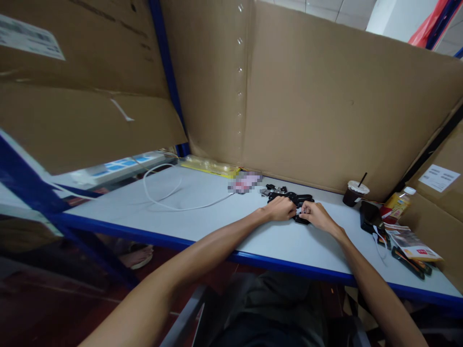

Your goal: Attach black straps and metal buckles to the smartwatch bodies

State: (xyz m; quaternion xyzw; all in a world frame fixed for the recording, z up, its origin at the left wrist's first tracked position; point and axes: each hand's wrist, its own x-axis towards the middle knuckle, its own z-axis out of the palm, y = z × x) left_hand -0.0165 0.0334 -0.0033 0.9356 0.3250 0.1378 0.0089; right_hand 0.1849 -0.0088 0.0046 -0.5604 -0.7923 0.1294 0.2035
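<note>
Black cord (306, 198) | lies on white table (137, 219), just beyond both hands | left hand (281, 208): fingers curled, its grip I cannot tell | right hand (318, 215): fingers bent at black block (301, 220), grip also unclear

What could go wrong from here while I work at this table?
A wide sweep of the right hand might tip the lidded drink cup standing beyond it, to the right. The small loose pieces behind the left hand could get scattered if bumped. The white cable loops across the tabletop, so the left forearm might snag it.
</note>
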